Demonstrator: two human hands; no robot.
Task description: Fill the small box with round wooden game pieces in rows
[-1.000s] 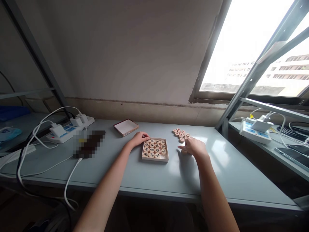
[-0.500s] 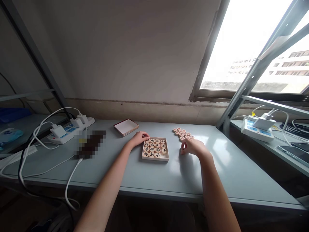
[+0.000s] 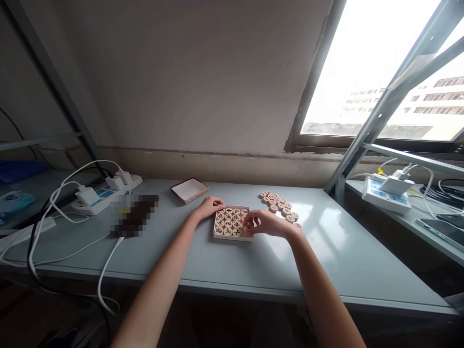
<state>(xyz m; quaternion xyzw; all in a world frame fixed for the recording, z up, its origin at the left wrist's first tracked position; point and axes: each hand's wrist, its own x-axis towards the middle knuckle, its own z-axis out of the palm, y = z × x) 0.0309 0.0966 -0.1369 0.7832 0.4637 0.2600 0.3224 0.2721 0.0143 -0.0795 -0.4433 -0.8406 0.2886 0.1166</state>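
A shallow white box point(image 3: 232, 237) holds rows of round wooden Chinese chess pieces point(image 3: 228, 224) with dark characters facing up. At its far left corner, my left hand point(image 3: 210, 206) has its fingers closed on the rim. My right hand point(image 3: 264, 222) is over the box's near right corner, thumb and fingers pinched on a Chinese chess piece point(image 3: 248, 225), which they partly hide. To the right, a loose cluster of red-marked Chinese chess pieces point(image 3: 276, 200) lies on the table, its near end partly behind my right wrist.
The upturned box lid point(image 3: 190, 190) lies behind and left on the grey table point(image 3: 232, 270). A power strip point(image 3: 108, 193) with plugs and white cables occupies the left side, near a pixelated dark object point(image 3: 136, 216). Another power strip point(image 3: 386, 193) sits on the right-hand surface.
My right hand has moved left from the bare tabletop beside the cluster to the near right corner of the box. My left hand stays at the box.
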